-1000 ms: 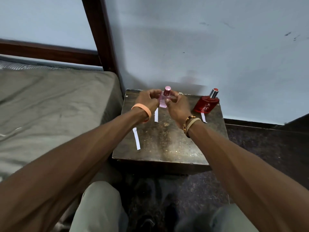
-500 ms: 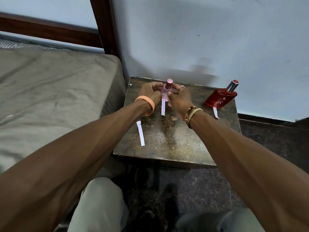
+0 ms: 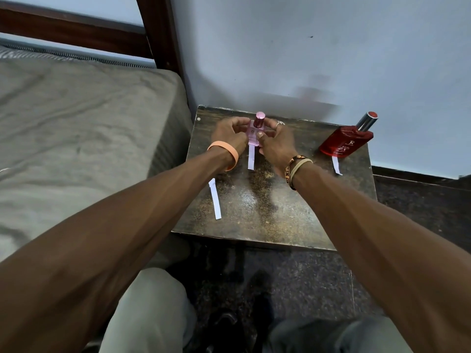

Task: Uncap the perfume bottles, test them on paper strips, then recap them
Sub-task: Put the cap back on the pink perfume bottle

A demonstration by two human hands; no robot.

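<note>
Nearest are the person's knees in pale trousers above a dark speckled floor. Beyond them stands a small dark table with a worn top. On its near-left part lies a white paper strip, well apart from the bottles. A second strip lies mid-table, its far end just beneath the pink perfume bottle. The left hand, with an orange wristband, and the right hand, with bracelets, both curl their fingers round this bottle from either side, the right thumb pressed on its front. It is upright with its pink cap on; whether its base touches the table I cannot tell, nor how much liquid it holds. At the far right a red perfume bottle leans rightward, its silver cap on, a third strip just near of it; its fill level is not readable. A grey mattress lies left, a dark bedpost and pale wall beyond.
</note>
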